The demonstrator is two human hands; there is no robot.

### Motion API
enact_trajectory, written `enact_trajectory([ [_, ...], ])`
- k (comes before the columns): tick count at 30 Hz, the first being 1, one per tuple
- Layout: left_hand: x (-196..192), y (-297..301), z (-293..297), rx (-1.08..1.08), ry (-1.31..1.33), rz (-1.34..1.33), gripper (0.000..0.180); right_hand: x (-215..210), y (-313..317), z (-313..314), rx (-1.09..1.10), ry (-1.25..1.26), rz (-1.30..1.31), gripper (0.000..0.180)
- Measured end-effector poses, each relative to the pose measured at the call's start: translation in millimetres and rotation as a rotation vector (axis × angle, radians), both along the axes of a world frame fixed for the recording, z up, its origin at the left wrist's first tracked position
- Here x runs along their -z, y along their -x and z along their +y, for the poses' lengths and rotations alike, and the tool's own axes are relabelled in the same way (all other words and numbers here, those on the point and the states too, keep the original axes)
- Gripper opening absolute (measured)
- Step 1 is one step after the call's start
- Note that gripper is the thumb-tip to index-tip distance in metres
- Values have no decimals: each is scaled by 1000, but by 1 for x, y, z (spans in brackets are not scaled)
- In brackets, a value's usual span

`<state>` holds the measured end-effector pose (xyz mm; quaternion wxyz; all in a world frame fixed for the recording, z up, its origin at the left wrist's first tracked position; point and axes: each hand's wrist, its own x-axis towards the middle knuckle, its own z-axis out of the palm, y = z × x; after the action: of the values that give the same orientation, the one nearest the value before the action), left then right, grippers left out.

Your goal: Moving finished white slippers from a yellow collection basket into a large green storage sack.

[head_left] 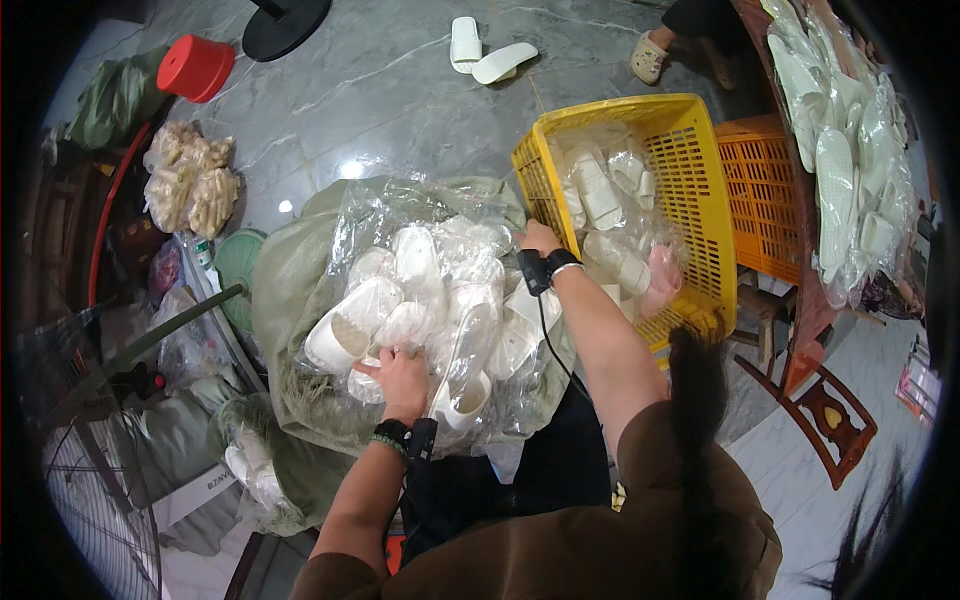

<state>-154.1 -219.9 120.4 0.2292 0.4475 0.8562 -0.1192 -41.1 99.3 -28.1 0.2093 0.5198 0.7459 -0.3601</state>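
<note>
An open green woven sack (290, 270) lies in front of me, full of white slippers (415, 255) in clear plastic bags. My left hand (398, 385) rests on the bagged slippers near the sack's front, thumb and fingers apart. My right hand (541, 240) is between the sack's right rim and the near-left wall of a yellow plastic crate (700, 165). Its fingers look curled, and what they grip is hidden. More bagged white slippers (597, 190) and a pink one (661, 278) lie in the crate.
A loose pair of white slippers (466, 45) lies on the grey tiled floor. Orange crate (760, 175) and a table edge with bagged slippers (833, 185) stand right. At left are a red bucket (195, 68), a green pole (170, 325) and a fan (95, 500). Another person's foot (649, 58) shows.
</note>
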Motion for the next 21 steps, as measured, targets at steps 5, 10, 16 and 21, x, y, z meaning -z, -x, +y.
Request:
enact_trajectory([
  [5,-7,1,0,-17,-76,5,17,-116,-15,27,570,-3,621,36],
  [10,-4,7,-2,-57,-206,29,20,-285,-7,32,549,154,1057,18],
  [16,37,38,41,-48,-483,-83,28,-345,26,33,-1,-579,856,14],
  [21,73,55,111,222,-173,55,18,-314,27,57,-123,-865,610,11],
])
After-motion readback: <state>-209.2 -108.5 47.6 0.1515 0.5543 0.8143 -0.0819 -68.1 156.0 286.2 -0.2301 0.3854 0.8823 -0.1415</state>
